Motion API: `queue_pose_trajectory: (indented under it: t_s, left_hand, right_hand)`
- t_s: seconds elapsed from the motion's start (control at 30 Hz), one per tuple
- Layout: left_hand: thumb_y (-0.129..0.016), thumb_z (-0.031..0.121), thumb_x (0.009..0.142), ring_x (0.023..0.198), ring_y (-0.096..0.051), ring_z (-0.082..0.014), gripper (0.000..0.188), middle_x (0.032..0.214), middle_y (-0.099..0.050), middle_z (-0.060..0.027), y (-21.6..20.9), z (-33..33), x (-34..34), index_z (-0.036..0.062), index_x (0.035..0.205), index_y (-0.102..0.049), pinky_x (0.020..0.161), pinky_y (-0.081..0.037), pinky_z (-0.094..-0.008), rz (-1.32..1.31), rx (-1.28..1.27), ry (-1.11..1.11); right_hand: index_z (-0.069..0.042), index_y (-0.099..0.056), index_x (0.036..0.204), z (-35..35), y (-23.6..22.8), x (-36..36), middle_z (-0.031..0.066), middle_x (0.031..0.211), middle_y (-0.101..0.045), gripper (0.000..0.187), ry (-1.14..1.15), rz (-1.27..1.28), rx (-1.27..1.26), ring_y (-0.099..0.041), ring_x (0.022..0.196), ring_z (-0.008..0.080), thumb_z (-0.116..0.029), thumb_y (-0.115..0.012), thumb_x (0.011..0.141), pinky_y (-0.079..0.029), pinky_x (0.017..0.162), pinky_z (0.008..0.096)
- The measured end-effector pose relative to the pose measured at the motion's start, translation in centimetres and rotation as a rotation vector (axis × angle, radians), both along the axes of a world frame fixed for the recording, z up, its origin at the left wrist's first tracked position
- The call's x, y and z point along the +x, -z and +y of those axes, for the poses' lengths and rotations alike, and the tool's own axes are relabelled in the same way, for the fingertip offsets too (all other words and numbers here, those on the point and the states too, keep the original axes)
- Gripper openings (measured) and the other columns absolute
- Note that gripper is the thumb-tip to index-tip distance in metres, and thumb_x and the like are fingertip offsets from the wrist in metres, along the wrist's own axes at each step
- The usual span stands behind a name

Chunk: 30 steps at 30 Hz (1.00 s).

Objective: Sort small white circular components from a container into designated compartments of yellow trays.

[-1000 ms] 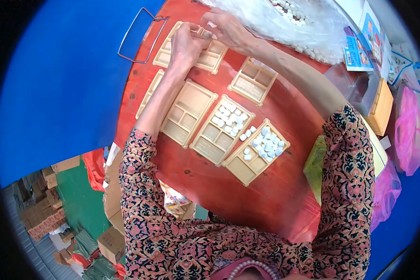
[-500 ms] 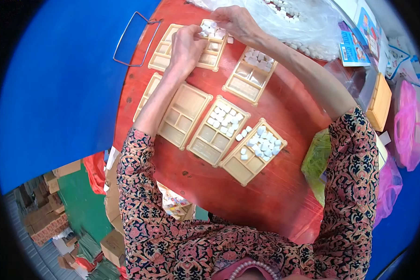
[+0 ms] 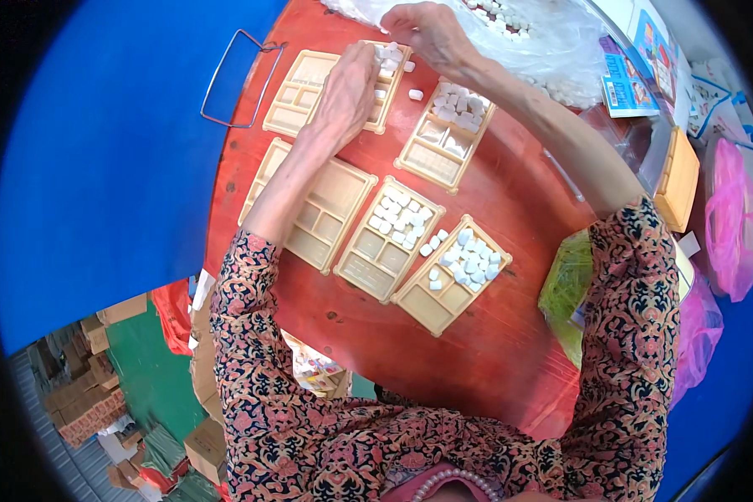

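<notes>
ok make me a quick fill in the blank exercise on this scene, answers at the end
The left hand partly covers a compartment tray on a ____ tabletop.
The right hand is closer than the ____ hand to the large translucent plastic bag.
The marshmallow-like pieces in the lower-right tray are coloured ____.

Missing words: red; left; white

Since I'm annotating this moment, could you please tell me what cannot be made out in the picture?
All in the head view:
Left hand: its back hides the fingertips, so any grip is unclear.
Right hand: anything at its fingertips is too small to tell.
Leftmost beige tray: partly covered by the left forearm.
Clear plastic bag: cut off by the top edge.
</notes>
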<state>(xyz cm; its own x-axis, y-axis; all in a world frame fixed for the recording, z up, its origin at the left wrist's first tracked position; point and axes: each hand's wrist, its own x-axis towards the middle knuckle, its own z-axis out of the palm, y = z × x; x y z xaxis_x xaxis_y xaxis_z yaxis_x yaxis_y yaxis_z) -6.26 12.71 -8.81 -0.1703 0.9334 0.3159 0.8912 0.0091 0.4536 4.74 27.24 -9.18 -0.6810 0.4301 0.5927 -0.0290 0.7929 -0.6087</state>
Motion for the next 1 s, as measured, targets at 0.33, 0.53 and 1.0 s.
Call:
queue_pose_trajectory:
  t_s: [0.33,0.53,1.0]
  left_hand:
    - [-0.047,0.046,0.095,0.141,-0.023,-0.0373,0.073,0.151,-0.025,-0.0249,0.5,-0.5,0.5,-0.0053,0.143,-0.029,0.115,-0.018,-0.0504,0.257,-0.133,0.097]
    - [-0.046,0.046,0.095,0.141,-0.023,-0.037,0.072,0.151,-0.025,-0.0243,0.5,-0.6,0.2,-0.005,0.143,-0.029,0.115,-0.019,-0.0486,0.208,-0.169,0.159]
    - [-0.047,0.031,0.098,0.139,-0.027,-0.0378,0.055,0.148,-0.029,-0.0251,1.3,-1.9,-0.7,-0.0019,0.14,-0.033,0.113,-0.023,-0.0516,0.085,-0.077,0.086]
  right_hand:
    - [0.006,-0.063,0.086,-0.9,-0.2,2.3,0.0198,0.08,-0.066,0.015,-0.079,-0.346,0.1,-0.066,0.074,0.0304,0.001,-0.068,0.072,-0.051,0.065,0.0377]
    - [0.005,-0.061,0.08,-0.6,0.8,2.2,0.0219,0.078,-0.063,0.01,-0.037,-0.18,0.287,-0.063,0.073,0.0366,0.005,-0.065,0.07,-0.05,0.065,0.0399]
    - [0.003,-0.064,0.084,-4.2,0.0,2.9,0.0193,0.087,-0.064,0.014,-0.117,-0.493,0.292,-0.061,0.089,0.0365,0.004,-0.065,0.07,-0.049,0.079,0.0408]
